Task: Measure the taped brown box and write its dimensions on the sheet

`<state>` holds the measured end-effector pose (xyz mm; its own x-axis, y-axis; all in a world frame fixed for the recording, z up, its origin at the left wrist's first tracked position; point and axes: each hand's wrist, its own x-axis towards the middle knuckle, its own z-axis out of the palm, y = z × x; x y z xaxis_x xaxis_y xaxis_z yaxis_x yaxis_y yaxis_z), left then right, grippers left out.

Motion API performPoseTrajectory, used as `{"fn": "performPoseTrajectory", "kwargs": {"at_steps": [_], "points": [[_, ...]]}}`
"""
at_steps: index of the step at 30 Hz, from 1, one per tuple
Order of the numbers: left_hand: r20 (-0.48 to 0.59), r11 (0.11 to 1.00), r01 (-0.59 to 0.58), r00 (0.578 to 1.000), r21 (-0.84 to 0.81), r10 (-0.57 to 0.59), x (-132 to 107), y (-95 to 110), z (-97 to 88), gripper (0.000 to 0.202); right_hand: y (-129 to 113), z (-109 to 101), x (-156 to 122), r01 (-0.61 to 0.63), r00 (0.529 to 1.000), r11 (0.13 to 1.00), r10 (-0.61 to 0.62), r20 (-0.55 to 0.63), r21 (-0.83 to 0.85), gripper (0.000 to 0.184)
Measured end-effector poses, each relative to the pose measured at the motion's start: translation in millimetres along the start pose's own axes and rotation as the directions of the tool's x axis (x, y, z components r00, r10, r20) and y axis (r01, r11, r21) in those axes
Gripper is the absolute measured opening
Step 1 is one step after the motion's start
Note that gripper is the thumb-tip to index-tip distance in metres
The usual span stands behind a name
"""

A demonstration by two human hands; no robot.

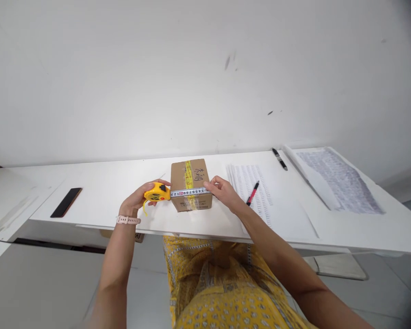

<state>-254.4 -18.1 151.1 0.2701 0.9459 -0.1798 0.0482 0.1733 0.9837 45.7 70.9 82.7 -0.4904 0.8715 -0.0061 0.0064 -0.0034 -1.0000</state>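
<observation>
Both arms reach forward over the white table. The left hand curls its fingers around a yellow tape measure and holds it just beside the left side of a brown box. The white tape runs out of it along the front top edge of the box. The right hand is at the box's right side, and its fingers pinch the end of the tape there. The box sits in the middle of the table. A red pen lies near the right hand. A black phone lies far left.
</observation>
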Motion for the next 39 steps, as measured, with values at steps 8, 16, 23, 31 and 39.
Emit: {"fn": "performPoseTrajectory", "kwargs": {"at_steps": [8, 16, 23, 31, 39], "points": [[0.023, 0.998, -0.004, 1.000, 0.061, 0.002, -6.8, 3.8, 0.3, 0.062, 4.7, -2.4, 0.9, 0.049, 0.999, 0.996, -0.050, -0.019, -0.071, 0.049], [0.052, 0.988, 0.069, 0.996, 0.141, -0.077, -4.5, 12.6, -7.1, 0.067, 6.0, -3.7, -0.9, 0.051, 0.999, 0.996, -0.052, -0.013, -0.077, 0.049], [0.027, 0.989, 0.050, 0.998, 0.142, -0.055, -6.3, 14.0, -1.6, 0.062, -5.1, -4.3, -7.4, 0.071, 0.996, 0.970, -0.079, -0.029, -0.232, 0.049], [0.148, 0.967, -0.007, 0.988, 0.253, -0.031, -38.0, 29.8, 43.2, 0.063, -41.0, -14.7, -25.2, 0.157, 0.988, 0.790, -0.131, 0.088, -0.592, 0.044], [0.056, 0.963, 0.055, 0.998, -0.264, -0.042, -71.1, -45.3, 107.8, 0.070, -58.1, -10.3, -44.8, 0.241, 0.962, 0.805, -0.125, 0.242, -0.542, 0.045]]}}
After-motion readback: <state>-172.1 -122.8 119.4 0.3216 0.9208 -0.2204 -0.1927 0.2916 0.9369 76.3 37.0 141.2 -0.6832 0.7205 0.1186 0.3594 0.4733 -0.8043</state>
